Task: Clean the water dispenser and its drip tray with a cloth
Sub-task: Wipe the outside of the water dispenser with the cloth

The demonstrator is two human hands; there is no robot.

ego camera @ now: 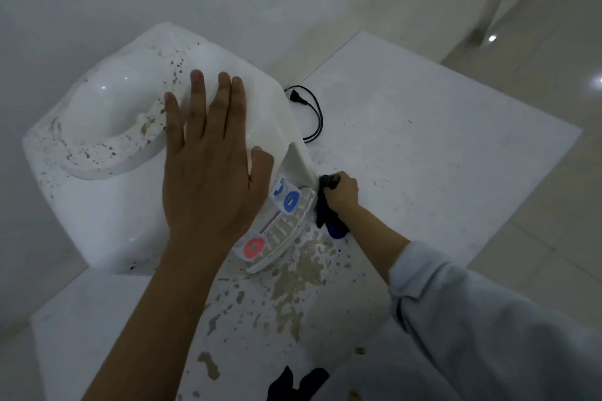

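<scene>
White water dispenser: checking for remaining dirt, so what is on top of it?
On the white water dispenser, dark specks surround its round bottle well. The left hand lies flat there, hiding the surface beneath.

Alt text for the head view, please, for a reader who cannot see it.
A person's left hand presses flat on a speckled white plastic water dispenser while the right hand grips a dark blue cloth beside its slatted white drip tray. Brownish stains mark the white table; a black power cord lies unplugged behind.

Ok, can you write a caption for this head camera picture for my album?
Left hand steadies the speckled water dispenser while the right hand wipes beside its drip tray with a dark cloth.
</scene>
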